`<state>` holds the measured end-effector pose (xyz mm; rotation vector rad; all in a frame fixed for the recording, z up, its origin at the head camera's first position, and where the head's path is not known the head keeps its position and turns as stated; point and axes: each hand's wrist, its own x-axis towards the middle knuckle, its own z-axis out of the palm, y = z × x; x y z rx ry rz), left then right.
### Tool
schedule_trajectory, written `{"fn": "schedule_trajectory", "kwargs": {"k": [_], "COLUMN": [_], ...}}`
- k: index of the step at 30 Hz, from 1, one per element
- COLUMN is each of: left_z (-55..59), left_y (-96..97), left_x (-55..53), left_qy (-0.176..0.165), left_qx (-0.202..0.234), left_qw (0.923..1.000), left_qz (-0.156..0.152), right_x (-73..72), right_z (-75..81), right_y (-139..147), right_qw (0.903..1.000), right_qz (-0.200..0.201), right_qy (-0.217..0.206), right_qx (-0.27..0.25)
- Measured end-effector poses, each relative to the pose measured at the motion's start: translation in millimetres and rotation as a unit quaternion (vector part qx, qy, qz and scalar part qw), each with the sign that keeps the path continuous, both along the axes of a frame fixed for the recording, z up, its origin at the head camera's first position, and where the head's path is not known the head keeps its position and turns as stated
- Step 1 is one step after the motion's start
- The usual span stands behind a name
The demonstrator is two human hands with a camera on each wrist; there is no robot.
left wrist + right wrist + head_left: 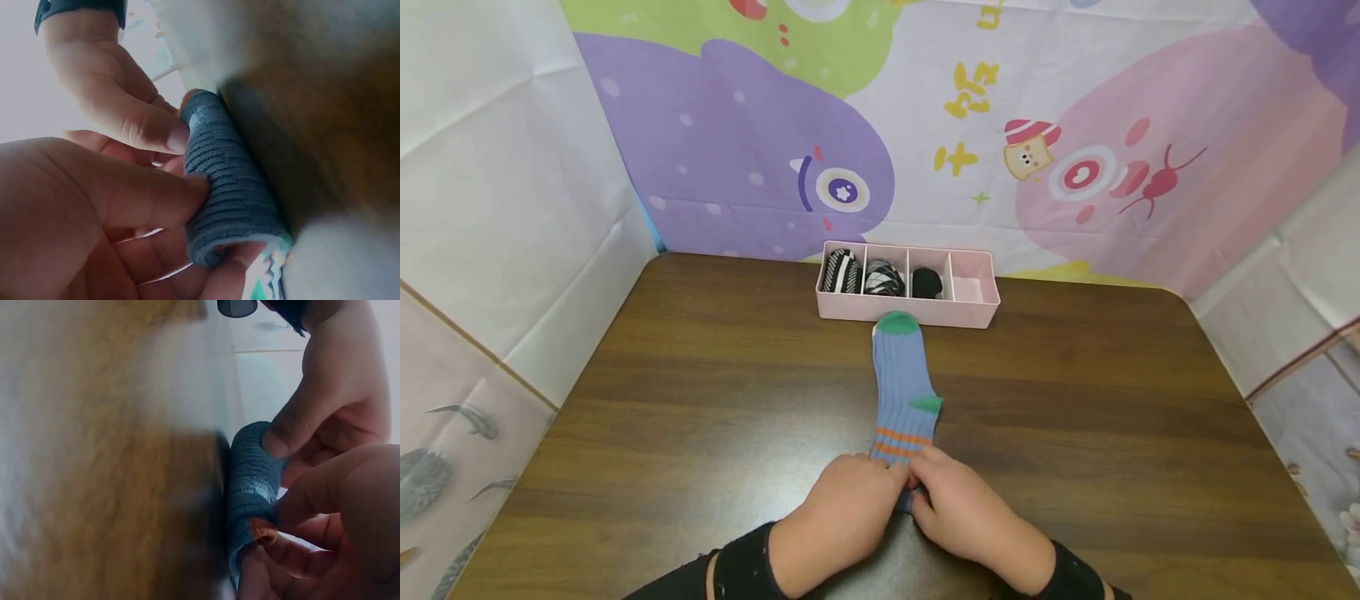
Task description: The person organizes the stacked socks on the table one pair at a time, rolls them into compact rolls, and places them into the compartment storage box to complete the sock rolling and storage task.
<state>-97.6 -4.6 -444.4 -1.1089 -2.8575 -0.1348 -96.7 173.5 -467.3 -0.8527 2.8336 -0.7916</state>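
A blue ribbed sock [898, 367] with green toe and heel and two orange stripes lies lengthwise on the table, toe pointing away. At its cuff end, my left hand [850, 500] and right hand [962, 504] meet side by side, thumbs and fingers pinching the fabric. Seen from the left wrist, the cuff [228, 181] is curled over into a roll, with the left thumb pressing on its near side. The right wrist view shows the same roll [253, 475], a bit of orange at its end, between the fingertips of both hands.
Beyond the toe, a pink divided box [910, 310] stands at the table's back edge. Three compartments hold rolled dark or patterned socks [842, 273]; the rightmost shows its bare pink floor. A cartoon-printed cloth [955, 192] hangs behind the brown wooden table [1075, 400].
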Motion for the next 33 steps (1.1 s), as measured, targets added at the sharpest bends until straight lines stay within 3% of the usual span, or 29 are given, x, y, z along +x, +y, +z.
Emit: {"fn": "schedule_trajectory", "kwargs": {"k": [5,12,16,22,29,33], "left_z": [-1.2,-5.8,-5.9,-2.7,0.0,-1.1], "left_y": [0.8,0.1,1.3,0.0,-2.8,-1.6], "left_x": [-2.1,-6.9,-6.8,-5.6,-3.5,-3.6], "left_qy": [0.016,0.051,0.017,-0.054,-0.065,-0.058], "left_qx": [-0.005,-0.022,-0.030,0.002,0.012,0.009], "left_qw": [0.9999,0.9984,0.9993,0.9978,0.9978,0.9983], "left_qz": [0.004,0.001,0.015,0.037,0.001,0.001], "right_x": [0.7,4.9,5.8,5.5,4.4,5.0], "right_z": [2.2,12.2,13.0,11.6,8.8,8.8], "right_y": [0,0,-1,-2,-2,-1], "right_qw": [0.9984,0.9871,0.9867,0.9887,0.9932,0.9926], "right_qz": [0.020,0.050,0.047,0.038,0.025,0.025], "right_qy": [0.013,0.061,0.070,0.066,0.027,0.030], "right_qx": [0.050,0.139,0.139,0.129,0.111,0.115]}}
